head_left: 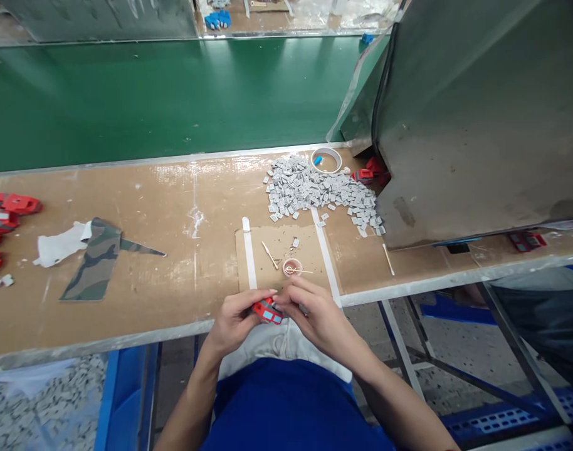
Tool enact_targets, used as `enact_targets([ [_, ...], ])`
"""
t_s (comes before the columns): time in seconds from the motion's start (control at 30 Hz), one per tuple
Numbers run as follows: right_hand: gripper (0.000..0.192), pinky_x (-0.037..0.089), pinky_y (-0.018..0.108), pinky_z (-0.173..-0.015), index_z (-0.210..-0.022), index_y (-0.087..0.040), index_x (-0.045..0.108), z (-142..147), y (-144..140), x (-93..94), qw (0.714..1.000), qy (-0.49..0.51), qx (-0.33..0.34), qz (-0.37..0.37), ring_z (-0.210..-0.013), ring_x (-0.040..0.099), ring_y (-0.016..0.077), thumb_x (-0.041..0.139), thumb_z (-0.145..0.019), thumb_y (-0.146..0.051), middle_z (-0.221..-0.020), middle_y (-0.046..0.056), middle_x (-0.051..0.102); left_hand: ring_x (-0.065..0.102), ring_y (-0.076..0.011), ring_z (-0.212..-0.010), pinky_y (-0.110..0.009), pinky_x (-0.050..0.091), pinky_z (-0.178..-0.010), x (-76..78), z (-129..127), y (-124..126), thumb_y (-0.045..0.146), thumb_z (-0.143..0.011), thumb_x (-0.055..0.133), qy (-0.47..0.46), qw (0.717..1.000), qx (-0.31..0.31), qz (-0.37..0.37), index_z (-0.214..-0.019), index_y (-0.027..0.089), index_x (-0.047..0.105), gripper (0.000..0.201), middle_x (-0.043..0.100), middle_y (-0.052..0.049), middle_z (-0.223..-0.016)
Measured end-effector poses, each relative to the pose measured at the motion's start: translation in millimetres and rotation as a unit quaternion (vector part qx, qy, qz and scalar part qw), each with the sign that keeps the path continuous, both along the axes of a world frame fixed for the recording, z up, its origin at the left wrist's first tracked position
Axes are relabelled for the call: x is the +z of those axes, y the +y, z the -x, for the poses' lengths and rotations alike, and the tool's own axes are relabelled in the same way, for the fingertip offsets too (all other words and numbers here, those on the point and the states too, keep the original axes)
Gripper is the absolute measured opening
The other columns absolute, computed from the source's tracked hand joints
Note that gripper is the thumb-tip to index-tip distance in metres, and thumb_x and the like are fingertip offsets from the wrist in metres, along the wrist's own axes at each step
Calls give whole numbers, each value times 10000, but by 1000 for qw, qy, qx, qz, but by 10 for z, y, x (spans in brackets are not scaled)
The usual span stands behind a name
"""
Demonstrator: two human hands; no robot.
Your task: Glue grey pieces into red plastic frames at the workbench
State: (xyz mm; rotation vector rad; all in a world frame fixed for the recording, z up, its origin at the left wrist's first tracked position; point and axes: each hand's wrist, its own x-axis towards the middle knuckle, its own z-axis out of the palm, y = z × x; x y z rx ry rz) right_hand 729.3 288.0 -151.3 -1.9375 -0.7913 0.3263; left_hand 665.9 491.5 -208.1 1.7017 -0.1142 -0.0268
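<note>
Just past the table's front edge, my left hand [237,318] grips a small red toy car [268,311] with pale blue windows. My right hand [315,308] is closed at the car's far side, fingertips pressed together against it; whatever they pinch is hidden. Beyond my fingers stands a small round cup [292,267] with a thin stick [301,271] lying across it. A pale pointed tool [269,255] and a single grey tile [295,243] lie on the taped cardboard sheet [286,235].
Many small grey tiles [296,185] are heaped behind the cardboard, beside a tape roll [326,160]. A cotton swab [389,259] lies to the right, near a large metal housing [469,125]. Red toy cars [4,216] and a camouflage cloth [96,260] sit left; a green belt [173,94] runs behind.
</note>
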Motion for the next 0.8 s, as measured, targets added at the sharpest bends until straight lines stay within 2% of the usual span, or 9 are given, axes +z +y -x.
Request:
enact_targets([
  [0.2,309,381,264,-611,-794,-196,567,108,18,10,996,-57,-13,68,-667,520,154,474,-1088,-176,-769,6,508,825,-230,-953,-294,658,-868,9,5,2,164,-933,706,-16,999,-16,-31,-1227,201,792,309,851,-106,-1086],
  [0.33,237,427,274,-632,-939,-184,620,238,37,-67,996,-61,-41,57,-693,556,170,434,-1083,-147,-835,37,550,822,-238,-999,-311,658,-905,-8,27,-16,113,-921,673,-28,998,10,-61,-1239,194,782,346,840,-113,-1146],
  [0.57,150,480,270,-658,-975,-202,639,291,-7,-141,996,30,-78,-32,-730,586,163,513,-1043,-158,-857,32,566,824,-242,-994,-326,662,-910,-15,28,-24,162,-935,703,-40,996,3,-82,-1226,200,780,304,842,-122,-1133],
  [0.67,149,498,272,-689,-944,-200,655,268,-36,-171,990,92,-76,-73,-771,588,163,537,-1031,-173,-870,32,575,829,-231,-957,-309,665,-878,-20,13,-14,216,-942,737,-48,997,-13,-66,-1200,203,784,263,849,-122,-1093],
  [0.8,143,482,269,-676,-967,-195,702,264,-63,-217,975,185,-83,-91,-780,563,157,587,-1022,-259,-894,30,553,828,-228,-950,-321,670,-856,-20,-20,0,259,-960,736,-82,995,-44,-47,-1184,211,795,237,849,-135,-1086],
])
